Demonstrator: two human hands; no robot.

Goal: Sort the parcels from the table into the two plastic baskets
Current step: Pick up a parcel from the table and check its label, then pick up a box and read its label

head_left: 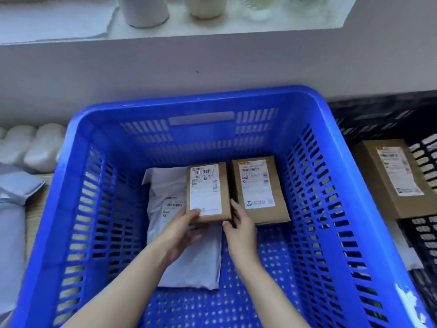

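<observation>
Left hand [182, 229] and right hand [241, 229] grasp a small cardboard parcel [208, 192] over a grey mailer bag [182, 233] inside the blue basket [78, 185].

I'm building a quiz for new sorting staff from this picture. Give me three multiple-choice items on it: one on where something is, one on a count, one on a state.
1. Where does the small cardboard box held by both hands lie?
A. Partly on the grey mailer bag
B. On the windowsill
C. In the black basket

2. How many parcels are in the blue basket?
A. One
B. Three
C. Five

3. What is the left hand doing?
A. Hanging idle
B. Pressing the basket rim
C. Holding the small box's near edge

Answers: 1 A, it overlaps the grey mailer bag. 2 B, two boxes and one bag. 3 C, its fingers touch that edge, with the right hand opposite.
</observation>
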